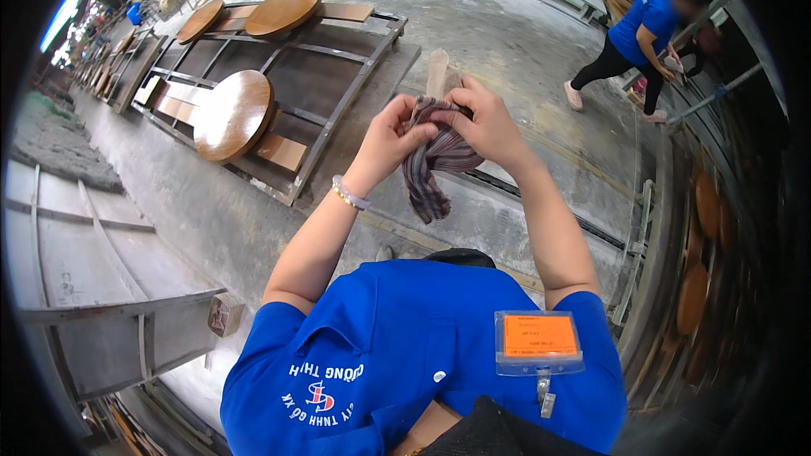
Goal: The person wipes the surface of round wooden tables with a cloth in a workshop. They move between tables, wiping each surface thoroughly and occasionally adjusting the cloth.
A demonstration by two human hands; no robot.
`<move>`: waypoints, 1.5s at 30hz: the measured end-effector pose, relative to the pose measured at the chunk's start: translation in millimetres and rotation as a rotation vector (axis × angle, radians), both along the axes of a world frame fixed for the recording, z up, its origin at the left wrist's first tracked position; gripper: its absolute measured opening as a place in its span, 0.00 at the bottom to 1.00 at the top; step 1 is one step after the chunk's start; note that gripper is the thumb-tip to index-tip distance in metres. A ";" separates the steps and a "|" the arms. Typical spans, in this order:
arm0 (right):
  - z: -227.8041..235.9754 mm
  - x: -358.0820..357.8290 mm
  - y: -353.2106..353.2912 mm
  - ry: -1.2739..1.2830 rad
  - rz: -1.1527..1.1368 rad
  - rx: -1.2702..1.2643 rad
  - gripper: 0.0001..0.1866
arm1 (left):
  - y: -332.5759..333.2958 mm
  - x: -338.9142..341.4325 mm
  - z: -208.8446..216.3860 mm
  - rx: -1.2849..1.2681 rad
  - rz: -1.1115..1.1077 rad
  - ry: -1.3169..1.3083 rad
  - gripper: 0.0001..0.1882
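Note:
A dark striped cloth (439, 156) is bunched between my two hands in front of my chest, its loose end hanging down below them. My left hand (390, 133) pinches the cloth's upper left side, thumb pressed inward. My right hand (488, 125) grips its upper right side, with fingers curled into the folds. A bead bracelet (349, 194) circles my left wrist. Just beyond the hands a pale, flat piece (438, 72) sticks up; whether it touches the cloth I cannot tell.
Left of my hands, a low metal rack (338, 122) carries round glossy wooden tops (234, 116). A grey metal table (110, 295) stands at the near left. At the far right a person in blue (635, 38) bends forward. More wooden pieces (693, 298) line the right side.

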State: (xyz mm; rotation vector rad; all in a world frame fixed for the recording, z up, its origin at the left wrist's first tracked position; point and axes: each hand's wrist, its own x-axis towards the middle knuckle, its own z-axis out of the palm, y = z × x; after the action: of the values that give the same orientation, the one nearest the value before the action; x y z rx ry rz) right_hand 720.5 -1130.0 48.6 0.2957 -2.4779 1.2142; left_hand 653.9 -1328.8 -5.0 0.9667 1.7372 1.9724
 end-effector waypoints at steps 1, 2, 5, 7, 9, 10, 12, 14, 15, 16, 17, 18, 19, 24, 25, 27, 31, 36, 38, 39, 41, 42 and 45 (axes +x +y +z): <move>6.1 -1.0 1.7 0.014 -0.002 0.036 0.10 | -2.8 4.3 -4.0 -0.005 -0.030 0.002 0.12; 12.2 -1.6 3.2 0.027 -0.006 0.073 0.09 | -4.0 9.9 -9.1 -0.015 -0.045 -0.004 0.14; 33.9 -1.6 4.8 0.049 0.012 0.120 0.09 | -11.0 17.2 -22.2 -0.120 -0.094 -0.104 0.16; 49.3 -2.1 4.3 0.064 -0.007 0.173 0.09 | -13.5 19.4 -29.7 -0.047 -0.147 -0.138 0.16; 63.6 -2.7 3.5 0.100 -0.022 0.233 0.09 | -14.7 22.9 -35.1 0.007 -0.195 -0.218 0.15; 70.3 -2.4 3.6 0.108 -0.037 0.268 0.10 | -16.4 20.7 -35.2 -0.047 -0.244 -0.208 0.16; 80.2 -0.5 3.5 0.071 -0.103 0.315 0.11 | -10.0 22.7 -34.8 0.117 -0.202 -0.229 0.18; 86.5 2.6 2.9 0.016 -0.095 0.324 0.12 | -0.3 22.7 -30.4 0.211 -0.133 -0.231 0.22; 88.7 4.7 2.1 0.021 -0.076 0.319 0.12 | 5.6 22.0 -27.3 0.286 -0.066 -0.110 0.22; 90.4 6.2 1.7 0.010 -0.098 0.339 0.12 | 13.9 22.5 -24.5 0.330 0.008 -0.004 0.21; 91.9 8.5 1.0 0.023 -0.106 0.354 0.12 | 20.7 22.8 -21.7 0.369 0.078 0.102 0.21; 93.2 10.4 0.7 0.018 -0.111 0.363 0.11 | 23.1 24.0 -19.9 0.365 0.044 0.030 0.19; 94.4 12.6 0.5 0.034 -0.111 0.358 0.11 | 26.0 22.7 -18.2 0.345 -0.011 0.014 0.18; 100.3 29.0 6.6 0.047 -0.129 0.330 0.09 | 33.1 7.1 -16.2 0.213 -0.306 -0.148 0.15; 100.8 32.9 9.0 0.043 -0.137 0.334 0.09 | 34.0 5.2 -15.8 0.151 -0.368 -0.206 0.15; 100.6 40.6 14.6 0.043 -0.145 0.343 0.09 | 38.1 6.9 -14.2 0.259 -0.464 -0.274 0.14; 97.9 54.7 24.4 0.060 -0.201 0.310 0.08 | 57.2 33.0 -6.8 0.379 -0.387 -0.342 0.11; 97.5 74.7 33.9 0.039 -0.263 0.370 0.09 | 68.2 38.7 -1.2 0.045 -0.455 -0.221 0.16; 97.7 82.7 38.0 0.032 -0.287 0.403 0.10 | 71.5 42.5 -7.1 0.021 -0.539 -0.198 0.18; 98.0 86.5 40.4 0.033 -0.299 0.420 0.10 | 73.2 45.9 -11.4 -0.004 -0.568 -0.193 0.20; 98.7 93.4 46.4 0.055 -0.318 0.427 0.12 | 75.8 49.1 -19.3 -0.050 -0.649 -0.185 0.30; 99.4 96.7 49.9 0.076 -0.326 0.416 0.12 | 76.7 53.2 -24.2 -0.037 -0.658 -0.206 0.31; 102.2 106.7 63.4 0.128 -0.363 0.403 0.14 | 82.6 64.8 -40.2 0.040 -0.647 -0.310 0.35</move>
State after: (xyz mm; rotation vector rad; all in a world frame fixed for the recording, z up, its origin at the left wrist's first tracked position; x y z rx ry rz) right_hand 827.2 -1066.6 150.8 0.0185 -2.5034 0.5333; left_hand 718.7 -1246.2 -45.2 1.0071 1.0441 1.6198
